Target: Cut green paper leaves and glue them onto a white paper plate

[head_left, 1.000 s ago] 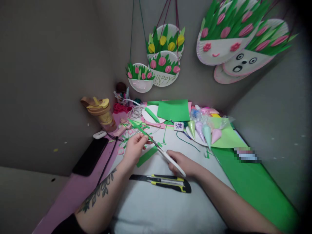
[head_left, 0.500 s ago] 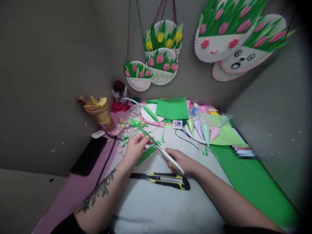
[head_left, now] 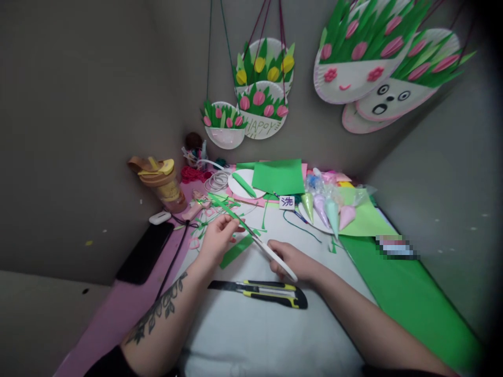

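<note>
Pinched between the fingers of my left hand (head_left: 220,235) is a narrow green paper strip (head_left: 220,202), which slants up and to the left. My right hand (head_left: 291,259) is closed round the white handles of a pair of scissors (head_left: 277,257). The blades reach up to the strip beside my left fingertips; whether they are parted I cannot tell. Below my left hand a wider green paper strip (head_left: 238,251) lies on the pale work surface. Nearer to me rests a black and yellow utility knife (head_left: 271,293).
Green paper sheets (head_left: 279,177) and a paper plate (head_left: 236,184) lie at the back. Filled piping bags (head_left: 320,209) are at the right rear. A lidded cup (head_left: 163,183) and a black phone (head_left: 145,254) stand left. Decorated plates (head_left: 263,112) hang above.
The whole view has shifted slightly, with the background sitting a little lower. Both hands, the scissors and the strip keep nearly the same position.
</note>
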The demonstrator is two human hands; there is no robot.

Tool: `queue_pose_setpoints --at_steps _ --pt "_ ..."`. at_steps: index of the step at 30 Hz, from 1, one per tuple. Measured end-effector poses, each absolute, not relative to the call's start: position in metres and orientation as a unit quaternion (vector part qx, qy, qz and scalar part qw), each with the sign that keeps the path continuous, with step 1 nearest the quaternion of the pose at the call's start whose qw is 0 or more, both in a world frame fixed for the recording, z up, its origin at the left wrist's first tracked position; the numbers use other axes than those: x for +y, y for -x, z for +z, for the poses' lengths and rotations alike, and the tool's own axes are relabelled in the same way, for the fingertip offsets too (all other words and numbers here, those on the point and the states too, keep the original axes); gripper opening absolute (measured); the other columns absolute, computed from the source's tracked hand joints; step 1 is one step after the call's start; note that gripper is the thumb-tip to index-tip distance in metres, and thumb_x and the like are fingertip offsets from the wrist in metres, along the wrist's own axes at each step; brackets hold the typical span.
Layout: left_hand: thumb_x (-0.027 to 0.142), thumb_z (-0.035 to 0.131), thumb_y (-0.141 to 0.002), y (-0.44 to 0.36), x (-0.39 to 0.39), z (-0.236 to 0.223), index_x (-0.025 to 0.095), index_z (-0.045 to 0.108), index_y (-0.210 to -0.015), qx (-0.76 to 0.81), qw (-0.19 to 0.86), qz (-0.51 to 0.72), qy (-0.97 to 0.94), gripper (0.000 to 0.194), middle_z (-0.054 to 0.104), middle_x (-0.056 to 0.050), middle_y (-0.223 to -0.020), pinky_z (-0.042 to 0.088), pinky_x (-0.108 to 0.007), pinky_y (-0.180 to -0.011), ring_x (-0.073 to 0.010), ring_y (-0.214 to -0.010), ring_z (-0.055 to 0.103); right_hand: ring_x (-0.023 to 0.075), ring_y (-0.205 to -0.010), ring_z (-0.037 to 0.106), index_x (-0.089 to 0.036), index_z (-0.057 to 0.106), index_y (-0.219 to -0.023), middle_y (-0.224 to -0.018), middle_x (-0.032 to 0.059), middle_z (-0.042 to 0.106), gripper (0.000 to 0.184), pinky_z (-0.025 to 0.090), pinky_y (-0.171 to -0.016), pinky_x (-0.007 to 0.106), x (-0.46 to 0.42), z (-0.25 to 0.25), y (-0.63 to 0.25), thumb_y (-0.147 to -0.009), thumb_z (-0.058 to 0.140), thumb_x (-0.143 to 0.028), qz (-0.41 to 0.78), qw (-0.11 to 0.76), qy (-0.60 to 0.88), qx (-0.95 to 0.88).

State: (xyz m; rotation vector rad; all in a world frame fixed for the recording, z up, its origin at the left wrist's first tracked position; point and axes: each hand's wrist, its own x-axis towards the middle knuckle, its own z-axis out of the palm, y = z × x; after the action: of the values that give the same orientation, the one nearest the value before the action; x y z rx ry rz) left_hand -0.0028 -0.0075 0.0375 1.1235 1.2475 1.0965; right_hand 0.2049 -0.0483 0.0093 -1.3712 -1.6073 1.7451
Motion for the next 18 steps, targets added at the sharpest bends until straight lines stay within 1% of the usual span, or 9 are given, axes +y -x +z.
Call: queue_pose_setpoints --at_steps 4,8,11,18 --pt "0.037 0.065 -0.071 0.007 -0.003 0.036 0.018 0.054 -0.07 0.527 0.508 0.505 -0.456 0.022 0.058 0.001 -0.068 0.041 -0.018 -0.049 -0.0149 -0.072 0.062 0.0084 -0.045 0.049 -0.021 0.042 -0.072 -0.06 -0.0085 0.051 0.02 0.038 -0.039 0.019 -0.047 0.008 -0.205 -0.061 0.06 -0.023 0.616 0.2 0.493 -0.58" --pt "0.035 0.066 -0.07 0.009 0.0 0.032 0.016 0.057 -0.066 0.528 0.491 0.514 -0.465 0.021 0.058 0.001 -0.067 0.041 -0.018 -0.049 -0.0108 -0.063 0.053 0.0082 -0.047 0.048 -0.021 0.042 -0.071 -0.06 -0.0084 0.05 0.02 0.037 -0.04 0.019 -0.048 0.009 -0.204 -0.061 0.059 -0.023 0.617 0.207 0.488 -0.581" --pt "0.033 0.065 -0.07 0.009 0.0 0.031 0.016 0.057 -0.064 0.526 0.485 0.52 -0.467 0.019 0.053 0.003 -0.063 0.038 -0.018 -0.048 -0.0083 -0.056 0.045 0.0083 -0.046 0.048 -0.021 0.042 -0.071 -0.059 -0.0087 0.049 0.019 0.038 -0.04 0.019 -0.048 0.009 -0.204 -0.062 0.059 -0.023 0.617 0.201 0.49 -0.583" --pt "0.033 0.065 -0.07 0.004 -0.004 0.025 0.018 0.055 -0.065 0.52 0.494 0.511 -0.474 0.019 0.045 0.006 -0.057 0.032 -0.019 -0.045 -0.0074 -0.05 0.039 0.0094 -0.052 0.051 -0.021 0.043 -0.074 -0.063 -0.0069 0.053 0.016 0.039 -0.044 0.019 -0.047 0.016 -0.205 -0.064 0.055 -0.02 0.597 0.188 0.478 -0.616"
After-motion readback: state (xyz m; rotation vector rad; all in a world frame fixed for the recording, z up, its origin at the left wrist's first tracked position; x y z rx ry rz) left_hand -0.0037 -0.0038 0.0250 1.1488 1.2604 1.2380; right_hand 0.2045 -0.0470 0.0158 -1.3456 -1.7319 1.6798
